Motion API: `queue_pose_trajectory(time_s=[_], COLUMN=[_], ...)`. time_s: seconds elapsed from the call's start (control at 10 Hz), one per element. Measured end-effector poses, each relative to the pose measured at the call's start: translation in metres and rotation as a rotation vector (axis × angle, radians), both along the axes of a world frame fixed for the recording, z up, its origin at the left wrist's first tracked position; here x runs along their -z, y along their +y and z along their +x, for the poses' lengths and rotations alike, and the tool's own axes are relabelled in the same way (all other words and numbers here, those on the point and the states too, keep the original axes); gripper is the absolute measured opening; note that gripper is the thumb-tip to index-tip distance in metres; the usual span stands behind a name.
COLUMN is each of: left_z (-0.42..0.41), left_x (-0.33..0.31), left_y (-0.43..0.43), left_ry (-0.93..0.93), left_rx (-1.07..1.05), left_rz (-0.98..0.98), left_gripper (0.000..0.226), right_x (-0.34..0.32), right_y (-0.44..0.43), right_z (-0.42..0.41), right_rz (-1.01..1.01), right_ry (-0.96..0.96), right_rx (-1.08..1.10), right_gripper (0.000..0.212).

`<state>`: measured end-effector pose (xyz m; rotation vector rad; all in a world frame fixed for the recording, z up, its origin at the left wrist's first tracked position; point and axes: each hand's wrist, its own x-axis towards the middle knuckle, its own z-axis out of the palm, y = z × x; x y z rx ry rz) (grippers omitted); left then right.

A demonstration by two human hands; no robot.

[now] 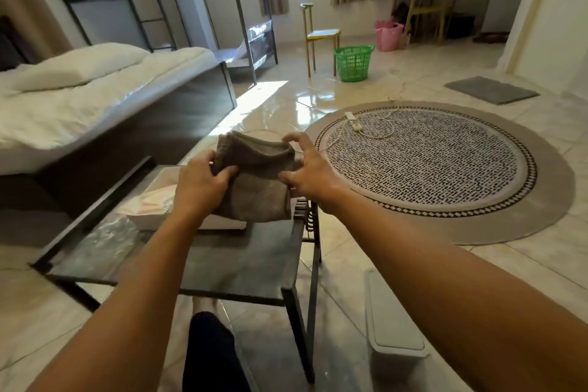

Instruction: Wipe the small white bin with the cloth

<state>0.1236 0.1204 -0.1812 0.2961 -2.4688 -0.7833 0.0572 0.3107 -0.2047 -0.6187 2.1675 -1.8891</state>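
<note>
You are holding the cloth point(254, 178) with both hands above the far right corner of the table point(222, 267). Your left hand point(199, 183) is pinching its left edge, thumb over the fold, and your right hand point(305, 173) is gripping the right side with thumb and some fingers, while the other fingers are staying spread and free. The cloth is looking soft and thick (folded in several layers), so I judge it is light and will bend easily; you should bunch it in one palm for wiping.

The bin point(393, 325) is standing on the floor, just beside the near right leg of the table, lid closed. It seems to be thin plastic, light and smooth, so it can slide on the shiny tiles. I think you should be steadying it at the lid edge with one hand while the other wipes.
</note>
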Motion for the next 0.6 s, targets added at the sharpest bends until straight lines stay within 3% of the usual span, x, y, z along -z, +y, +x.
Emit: queue_pose_trajectory(time_s=[0.2, 0.4, 0.6], left_z=[-0.036, -0.055, -0.052], left_x=[0.009, 0.026, 0.040], left_y=[-0.069, -0.094, -0.095], left_ry=[-0.123, -0.240, -0.255], left_rx=[-0.132, -0.218, -0.320], left_rz=[-0.034, -0.122, -0.295], left_gripper=[0.027, 0.027, 0.048], right_x=[0.002, -0.002, -0.010], right_y=[-0.074, -0.105, -0.082], right_z=[-0.024, -0.040, -0.040], right_rz=[0.215, 0.338, 0.223], right_ry=[0.049, 0.043, 0.062], right_rx=[0.019, 0.005, 0.013], right_gripper=[0.072, 0.065, 0.056])
